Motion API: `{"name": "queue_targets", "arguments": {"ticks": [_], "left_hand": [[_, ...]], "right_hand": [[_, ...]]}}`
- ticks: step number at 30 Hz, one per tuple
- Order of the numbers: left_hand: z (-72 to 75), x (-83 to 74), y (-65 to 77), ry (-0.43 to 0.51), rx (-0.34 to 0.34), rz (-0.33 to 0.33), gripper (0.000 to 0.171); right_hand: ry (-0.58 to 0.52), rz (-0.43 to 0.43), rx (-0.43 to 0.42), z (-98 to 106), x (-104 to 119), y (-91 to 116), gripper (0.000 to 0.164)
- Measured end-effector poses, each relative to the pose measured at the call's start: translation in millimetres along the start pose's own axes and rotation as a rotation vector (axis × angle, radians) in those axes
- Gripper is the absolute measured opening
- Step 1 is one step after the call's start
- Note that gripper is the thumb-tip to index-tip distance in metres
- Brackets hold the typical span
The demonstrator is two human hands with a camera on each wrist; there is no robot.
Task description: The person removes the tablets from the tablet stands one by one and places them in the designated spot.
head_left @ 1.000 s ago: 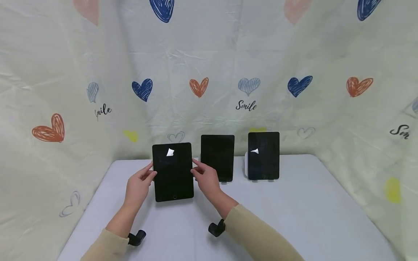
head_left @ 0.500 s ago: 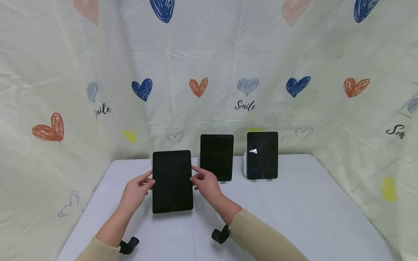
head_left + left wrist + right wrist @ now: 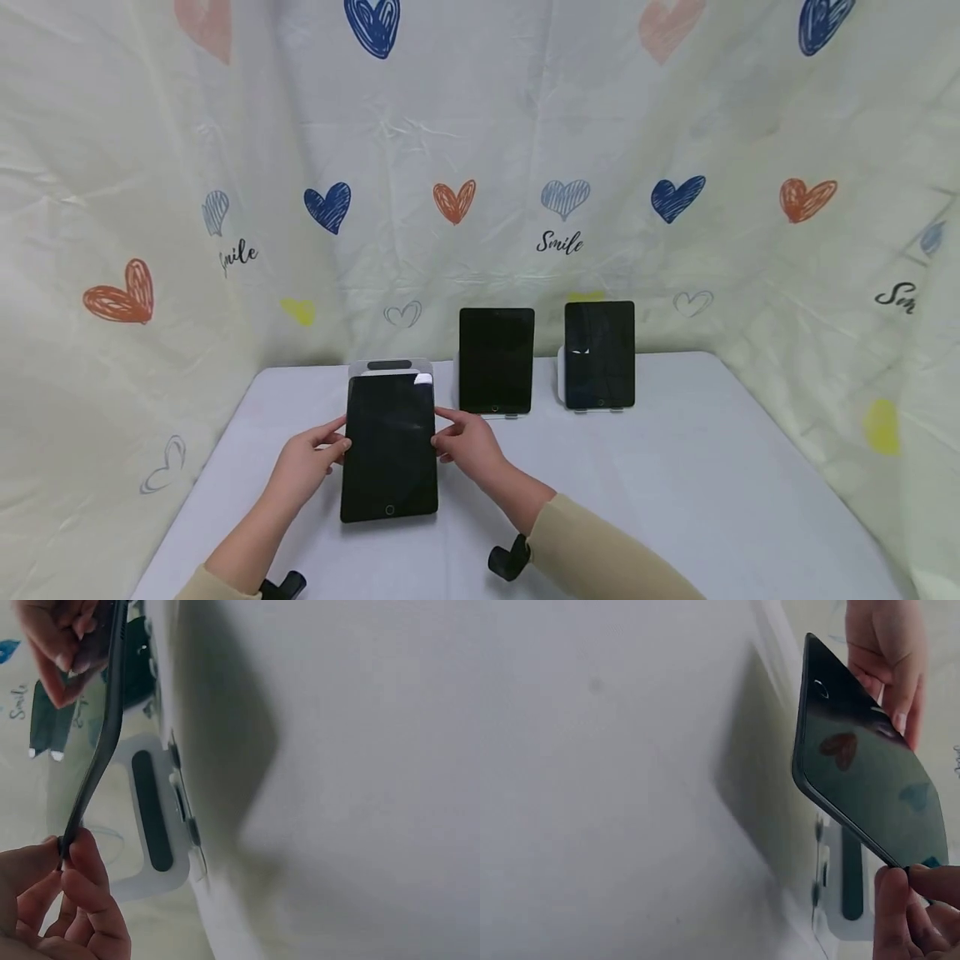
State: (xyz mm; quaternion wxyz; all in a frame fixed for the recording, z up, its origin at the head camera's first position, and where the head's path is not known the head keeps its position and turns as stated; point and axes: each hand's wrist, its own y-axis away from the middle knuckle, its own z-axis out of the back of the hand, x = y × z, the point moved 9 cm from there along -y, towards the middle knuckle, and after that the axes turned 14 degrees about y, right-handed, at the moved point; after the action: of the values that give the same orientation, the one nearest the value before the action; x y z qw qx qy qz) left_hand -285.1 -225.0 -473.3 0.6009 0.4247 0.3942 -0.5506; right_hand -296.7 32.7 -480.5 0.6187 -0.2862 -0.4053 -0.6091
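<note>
Both hands hold one black tablet by its long sides, screen toward the head camera and home button at the lower edge. My left hand pinches its left edge between thumb and fingers. On the opposite edge, my right hand pinches likewise. The wrist views show the tablet raised off the table, with its shadow on the cloth below. Behind it stands a white tablet stand with a dark oblong panel; in the head view only the stand's top shows above the tablet.
Two more black tablets, a middle one and a right one, lean upright on stands at the back of the white-covered table. A curtain printed with hearts hangs behind and at the sides.
The held tablet has come down and toward the person, uncovering the top of the stand behind it. Both hands moved with it, keeping their grip. The other two tablets stayed put.
</note>
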Motion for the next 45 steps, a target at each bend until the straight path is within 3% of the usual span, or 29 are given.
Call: {"name": "queue_targets", "arguments": {"ticks": [5,15,20,30,40,45], "left_hand": [[-2.2,6.4,5.0,-0.015,0.011,0.009,0.049],[-9.2,39.7,5.0,0.008,0.066,0.083,0.046],[-12.3,44.0,4.9,0.009,0.09,0.079,0.044],[-13.7,61.2,7.5,-0.052,0.081,0.19,0.04],[-6.4,68.1,4.8,-0.116,0.096,0.211,0.041],[-5.3,67.1,3.7,-0.123,0.108,0.19,0.04]], "right_hand": [[-0.005,-0.024,0.041,-11,-8,6,0.058],[0.026,-0.068,0.109,-26,-22,15,0.054],[0.038,-0.061,0.125,-32,-28,18,0.052],[0.009,-0.078,0.154,-45,-35,23,0.054],[0.039,-0.142,0.181,-49,-28,28,0.052],[0.048,-0.16,0.185,-49,-24,29,0.051]]}}
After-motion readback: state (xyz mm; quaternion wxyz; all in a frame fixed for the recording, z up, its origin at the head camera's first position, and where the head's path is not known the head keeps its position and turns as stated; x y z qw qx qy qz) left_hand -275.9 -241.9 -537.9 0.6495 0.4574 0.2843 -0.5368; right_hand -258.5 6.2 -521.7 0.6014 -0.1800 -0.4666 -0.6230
